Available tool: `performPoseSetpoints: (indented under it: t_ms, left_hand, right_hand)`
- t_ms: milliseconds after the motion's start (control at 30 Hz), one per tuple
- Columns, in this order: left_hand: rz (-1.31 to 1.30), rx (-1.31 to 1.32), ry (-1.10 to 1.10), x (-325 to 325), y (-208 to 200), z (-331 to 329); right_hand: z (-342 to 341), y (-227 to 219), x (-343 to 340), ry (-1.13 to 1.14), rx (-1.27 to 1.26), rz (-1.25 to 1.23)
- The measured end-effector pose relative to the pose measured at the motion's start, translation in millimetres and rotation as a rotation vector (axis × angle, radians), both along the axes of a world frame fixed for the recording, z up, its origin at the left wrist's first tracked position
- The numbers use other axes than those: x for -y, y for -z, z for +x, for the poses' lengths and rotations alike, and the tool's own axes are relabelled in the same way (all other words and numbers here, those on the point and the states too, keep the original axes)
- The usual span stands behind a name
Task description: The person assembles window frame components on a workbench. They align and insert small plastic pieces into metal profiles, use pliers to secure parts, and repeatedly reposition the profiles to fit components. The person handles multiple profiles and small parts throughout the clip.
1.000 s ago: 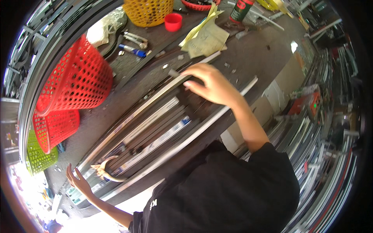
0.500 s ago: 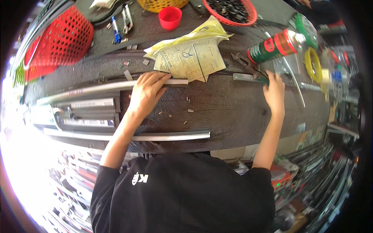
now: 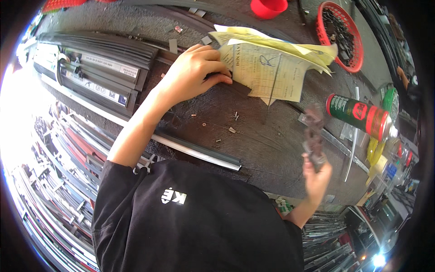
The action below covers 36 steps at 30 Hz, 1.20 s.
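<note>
**Left hand down on the counter, right hand lifting a tool**

My left hand (image 3: 192, 72) lies knuckles-up on the dark, scuffed counter (image 3: 253, 136), fingers curled together and pressed down at the edge of the stack of yellow printed paper sheets (image 3: 272, 68); the fingertips seem to pinch something small and dark against the surface, though I cannot tell what it is. My right hand (image 3: 317, 174) is raised off the counter near its front edge, closed around a dark metal tool (image 3: 312, 133), blurred, which looks like a pair of pliers.

There is only this one view from my head. To the left of my left hand lies a bundle of long black wiper-like strips with white labels (image 3: 95, 68), and a long grey metal strip (image 3: 195, 152) runs along the counter's near edge. Small loose metal bits (image 3: 235, 117) are scattered between my hands. A green and red spray can (image 3: 360, 115) lies on its side to the right, a red mesh basket of dark small parts (image 3: 342, 34) stands beyond it, and a red cup (image 3: 268, 7) sits at the top.

As I judge it, the work is midway: strips laid out, the tool in hand but not yet applied.
</note>
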<state>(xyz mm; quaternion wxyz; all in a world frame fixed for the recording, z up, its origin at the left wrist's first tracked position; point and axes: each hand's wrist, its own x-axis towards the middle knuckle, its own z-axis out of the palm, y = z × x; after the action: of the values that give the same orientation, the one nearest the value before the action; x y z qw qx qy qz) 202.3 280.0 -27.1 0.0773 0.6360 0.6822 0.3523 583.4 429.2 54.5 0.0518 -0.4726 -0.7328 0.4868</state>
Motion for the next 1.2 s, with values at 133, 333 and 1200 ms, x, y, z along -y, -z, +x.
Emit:
performPoseSetpoints:
  t_ms: [133,333,1200]
  left_hand:
    - [0.013,0.011,0.020,0.6,3.4,-2.2]
    - [0.005,-0.018,0.008,-0.6,6.2,-2.5]
    - [-0.014,-0.076,0.002,0.5,6.5,-3.5]
  right_hand:
    - [-42.0,27.7,31.6,-0.198,-0.013,0.201]
    - [-58.1,41.2,36.1,-0.200,-0.093,0.312]
    - [-45.0,33.4,30.4,-0.152,-0.006,0.274]
